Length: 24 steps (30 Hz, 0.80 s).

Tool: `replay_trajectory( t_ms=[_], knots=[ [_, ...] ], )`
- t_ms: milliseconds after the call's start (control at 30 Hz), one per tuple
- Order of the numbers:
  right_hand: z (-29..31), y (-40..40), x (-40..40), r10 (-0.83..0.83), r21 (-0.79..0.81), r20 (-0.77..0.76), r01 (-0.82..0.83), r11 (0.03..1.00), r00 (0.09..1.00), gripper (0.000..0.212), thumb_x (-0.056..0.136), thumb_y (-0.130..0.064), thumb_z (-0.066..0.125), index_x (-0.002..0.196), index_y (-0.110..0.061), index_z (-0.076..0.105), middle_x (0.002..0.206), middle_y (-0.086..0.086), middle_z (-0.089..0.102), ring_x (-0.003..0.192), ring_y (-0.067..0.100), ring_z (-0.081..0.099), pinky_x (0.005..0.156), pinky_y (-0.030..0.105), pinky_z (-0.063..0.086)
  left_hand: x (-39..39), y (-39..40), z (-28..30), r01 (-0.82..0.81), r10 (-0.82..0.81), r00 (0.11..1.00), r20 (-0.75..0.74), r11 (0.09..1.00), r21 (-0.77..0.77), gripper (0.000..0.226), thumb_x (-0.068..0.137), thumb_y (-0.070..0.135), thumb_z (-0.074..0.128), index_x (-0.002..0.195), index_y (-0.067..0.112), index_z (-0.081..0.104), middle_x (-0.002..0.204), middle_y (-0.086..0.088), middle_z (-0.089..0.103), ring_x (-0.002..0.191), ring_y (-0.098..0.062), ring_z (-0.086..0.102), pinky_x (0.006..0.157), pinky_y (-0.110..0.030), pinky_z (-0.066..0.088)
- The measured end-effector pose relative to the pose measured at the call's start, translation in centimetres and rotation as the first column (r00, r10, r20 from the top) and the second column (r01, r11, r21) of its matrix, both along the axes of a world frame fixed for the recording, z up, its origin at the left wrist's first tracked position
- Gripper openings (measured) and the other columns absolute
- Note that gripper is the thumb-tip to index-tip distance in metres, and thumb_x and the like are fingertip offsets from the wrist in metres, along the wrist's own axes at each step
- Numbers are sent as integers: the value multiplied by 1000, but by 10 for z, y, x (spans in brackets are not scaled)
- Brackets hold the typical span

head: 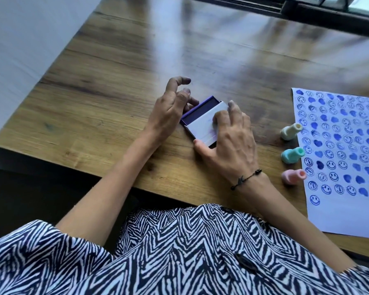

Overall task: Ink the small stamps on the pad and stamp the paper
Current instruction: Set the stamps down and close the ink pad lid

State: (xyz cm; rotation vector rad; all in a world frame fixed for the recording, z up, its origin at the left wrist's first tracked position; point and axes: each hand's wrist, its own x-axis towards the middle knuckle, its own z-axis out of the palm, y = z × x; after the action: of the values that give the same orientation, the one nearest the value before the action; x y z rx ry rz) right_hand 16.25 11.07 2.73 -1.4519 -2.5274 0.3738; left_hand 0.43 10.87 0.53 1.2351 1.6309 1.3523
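A purple ink pad [197, 109] lies at the middle of the wooden table, its white lid [202, 125] covering most of it. My right hand [230, 139] rests on the lid, thumb against its near edge. My left hand [170, 109] touches the pad's left side with ink-stained fingers spread. Three small stamps lie on their sides at the paper's left edge: a pale green one [290, 131], a teal one [292, 154] and a pink one [293, 176]. The white paper [337, 211] at the right is covered in rows of blue smileys and hearts.
The wooden table [115, 99] ends at a front edge just before my patterned blouse [179, 252]. A dark window frame [307, 9] runs along the far side. A pale floor or wall lies off the table's left edge.
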Motion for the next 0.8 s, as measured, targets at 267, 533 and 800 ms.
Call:
replay_trajectory(
  t_ms=[267, 533, 800],
  knots=[
    [-1, 4, 1, -1, -27, -8, 1, 1000, 1000, 63, 68, -47, 61, 112, -4, 45, 140, 26, 37, 122, 42, 38, 104, 46, 34, 2, -1, 2, -1, 0, 999, -42, 1000, -15, 36, 88, 35, 32, 118, 18, 41, 85, 0, 67, 63, 0, 56, 67, -28, 43],
    [4, 11, -6, 8, -17, 32, -7, 1000, 999, 70, 67, -50, 61, 117, -5, 44, 138, 23, 40, 118, 40, 39, 100, 45, 36, 2, -2, 5, -3, 2, 997, -75, 1000, -14, 37, 89, 32, 31, 120, 14, 41, 91, -7, 70, 62, 2, 57, 67, -26, 45],
    [3, 13, -3, 2, -21, 6, -2, 1000, 1000, 71, 65, -52, 63, 116, -7, 44, 135, 19, 42, 117, 37, 39, 95, 44, 40, 3, -3, 8, -2, 0, 995, -96, 1000, -16, 37, 89, 32, 32, 120, 14, 41, 94, -8, 71, 64, 0, 57, 67, -22, 45]
  ],
)
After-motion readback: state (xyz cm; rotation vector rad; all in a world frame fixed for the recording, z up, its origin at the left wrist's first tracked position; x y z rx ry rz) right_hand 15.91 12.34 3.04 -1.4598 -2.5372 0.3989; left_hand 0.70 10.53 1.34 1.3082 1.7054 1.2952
